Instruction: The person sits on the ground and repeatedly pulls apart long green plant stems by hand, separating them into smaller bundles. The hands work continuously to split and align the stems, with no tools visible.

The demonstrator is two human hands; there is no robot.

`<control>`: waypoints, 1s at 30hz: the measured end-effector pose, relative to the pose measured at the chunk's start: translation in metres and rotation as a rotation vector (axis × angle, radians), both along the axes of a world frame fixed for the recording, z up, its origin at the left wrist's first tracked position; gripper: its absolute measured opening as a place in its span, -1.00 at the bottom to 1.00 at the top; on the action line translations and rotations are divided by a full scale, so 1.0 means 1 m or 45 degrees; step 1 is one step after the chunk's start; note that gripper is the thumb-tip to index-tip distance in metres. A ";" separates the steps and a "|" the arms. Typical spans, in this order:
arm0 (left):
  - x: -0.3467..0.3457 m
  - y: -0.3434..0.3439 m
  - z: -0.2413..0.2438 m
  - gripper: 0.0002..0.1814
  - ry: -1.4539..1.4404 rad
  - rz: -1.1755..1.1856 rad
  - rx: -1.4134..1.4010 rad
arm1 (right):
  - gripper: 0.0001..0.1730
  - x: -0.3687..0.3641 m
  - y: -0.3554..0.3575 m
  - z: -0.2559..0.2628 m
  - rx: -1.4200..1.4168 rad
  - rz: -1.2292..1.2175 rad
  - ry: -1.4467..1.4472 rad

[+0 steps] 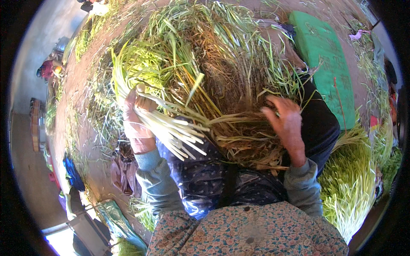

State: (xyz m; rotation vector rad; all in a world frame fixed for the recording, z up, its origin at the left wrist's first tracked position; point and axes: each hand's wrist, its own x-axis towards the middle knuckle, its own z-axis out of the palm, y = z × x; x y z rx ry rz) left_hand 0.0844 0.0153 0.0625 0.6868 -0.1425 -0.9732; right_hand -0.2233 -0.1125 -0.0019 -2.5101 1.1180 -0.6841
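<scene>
My left hand (139, 105) is closed around a bunch of pale, leafy stalks (169, 128); their white ends point right and down over my lap, and the green leaves rise above the fist. A clear band wraps my left wrist. My right hand (285, 116) is at the right, fingers bent and apart, beside dry roots and withered leaves (246, 137) lying on my lap. Whether a thin strand touches its fingers, I cannot tell. Beyond both hands spreads a large heap of green and brown stalks (221, 54). A dark dotted apron (198, 172) covers my lap.
A green block-shaped bundle (326, 64) bearing writing lies at the right. Below it stands a pile of pale-stemmed leafy stalks (349, 179). Loose leaves litter the earthen floor (80, 89). A blue cloth (73, 174) lies at the left; another person (48, 70) is at the far left.
</scene>
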 end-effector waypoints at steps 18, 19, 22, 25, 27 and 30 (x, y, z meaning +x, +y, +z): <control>-0.067 -0.013 -0.039 -0.57 0.070 -0.189 0.166 | -0.77 0.035 0.014 0.009 1.164 0.054 -1.047; -0.076 -0.013 -0.051 -0.58 0.030 -0.192 0.181 | -0.79 0.040 0.021 0.006 1.204 0.100 -0.957; -0.105 -0.014 -0.062 -0.44 -0.078 -0.379 0.458 | -0.87 0.044 0.037 -0.007 0.913 0.436 -0.741; -0.112 -0.015 -0.073 -0.62 -0.147 -0.448 0.450 | -0.89 0.040 0.054 -0.015 0.796 0.492 -0.634; -0.110 -0.013 -0.071 -0.65 -0.182 -0.510 0.481 | -0.85 0.036 0.056 -0.014 0.843 0.507 -0.547; -0.112 -0.015 -0.066 -0.65 0.278 -0.484 0.150 | -0.79 0.027 0.061 -0.021 1.149 0.474 -0.686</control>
